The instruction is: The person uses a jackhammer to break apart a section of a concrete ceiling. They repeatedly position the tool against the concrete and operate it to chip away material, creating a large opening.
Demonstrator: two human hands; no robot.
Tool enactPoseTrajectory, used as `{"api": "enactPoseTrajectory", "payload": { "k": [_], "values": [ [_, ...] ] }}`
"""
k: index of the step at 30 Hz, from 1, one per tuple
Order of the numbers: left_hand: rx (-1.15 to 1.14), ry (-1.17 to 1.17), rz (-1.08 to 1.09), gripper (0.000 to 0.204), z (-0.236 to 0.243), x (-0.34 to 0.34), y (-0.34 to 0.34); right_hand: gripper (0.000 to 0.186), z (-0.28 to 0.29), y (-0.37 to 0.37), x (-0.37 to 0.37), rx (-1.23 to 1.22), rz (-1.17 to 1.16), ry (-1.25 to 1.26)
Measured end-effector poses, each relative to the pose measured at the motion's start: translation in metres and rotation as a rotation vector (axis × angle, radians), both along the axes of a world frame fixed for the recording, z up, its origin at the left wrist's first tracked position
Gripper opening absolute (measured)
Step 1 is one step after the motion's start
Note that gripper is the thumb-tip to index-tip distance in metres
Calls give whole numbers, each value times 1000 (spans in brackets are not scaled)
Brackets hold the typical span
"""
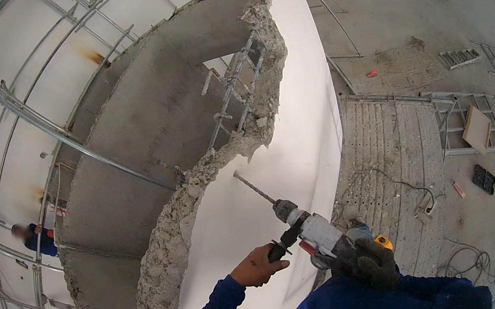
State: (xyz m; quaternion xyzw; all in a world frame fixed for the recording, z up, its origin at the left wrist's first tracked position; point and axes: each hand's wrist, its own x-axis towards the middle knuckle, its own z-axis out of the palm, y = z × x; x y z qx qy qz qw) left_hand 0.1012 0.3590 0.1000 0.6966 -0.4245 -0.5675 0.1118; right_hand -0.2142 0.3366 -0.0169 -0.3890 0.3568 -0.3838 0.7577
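Observation:
A grey and black rotary hammer drill [322, 233] is held across the front of my body, with its long bit [256, 188] pointing up and to the left. My left hand [258, 267], bare below a blue sleeve, is closed round the black side handle [282, 244]. At the rear of the drill, my right hand [375, 262] in a dark glove is wrapped round the main grip, its fingers partly hidden. The bit's tip appears over the white face [228, 236] of a curved wall, close to its rough broken concrete edge [173, 236]; whether it touches cannot be seen.
Metal scaffold pipes [101, 159] run along the left, where another person [39, 240] stands. A ladder [235, 88] leans inside the curved wall. Right and below are perforated planks [384, 151], a metal frame [449, 127], a black case [483, 179] and loose cable [468, 258].

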Motion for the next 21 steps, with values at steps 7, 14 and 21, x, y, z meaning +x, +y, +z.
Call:
{"api": "enactPoseTrajectory", "payload": {
  "k": [7, 14, 21],
  "values": [
    [-9, -69, -65, 42, 2, 0, -4, 44, -8, 4, 8, 328, -66, -171],
    [20, -70, -69, 38, 14, 2, -6, 42, 13, 8, 20, 206, -80, -197],
    [13, -129, -75, 37, 15, 6, -10, 50, 34, -1, 23, 174, 7, -200]
  ]
}}
